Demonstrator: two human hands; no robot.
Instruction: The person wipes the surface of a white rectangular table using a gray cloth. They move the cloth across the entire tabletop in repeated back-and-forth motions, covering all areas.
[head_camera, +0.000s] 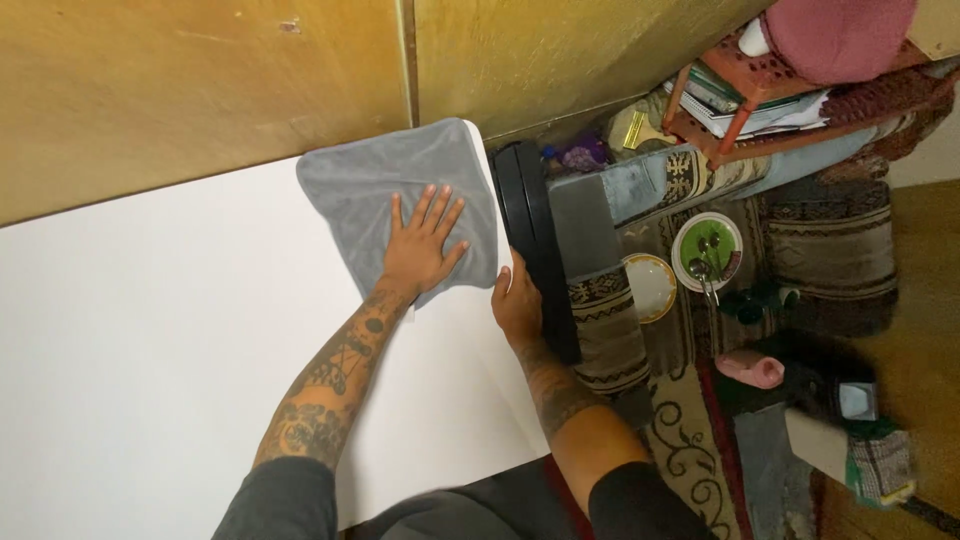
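Observation:
My left hand (424, 243) lies flat, fingers spread, on a grey cloth (370, 185) that covers the far right corner of a white table (150, 330). My right hand (516, 303) rests on the table's right edge, its fingers curled over the edge beside a black flat object (535, 230) leaning against the table's side. Both forearms are tattooed and come out of dark sleeves.
A yellow-brown wall (200, 80) runs behind the table. To the right, on patterned rugs, lie a cream plate (650, 287), a green plate with spoons (707, 250), a pink slipper (752, 368), a red rack of papers (745, 95) and a grey cushion (660, 180).

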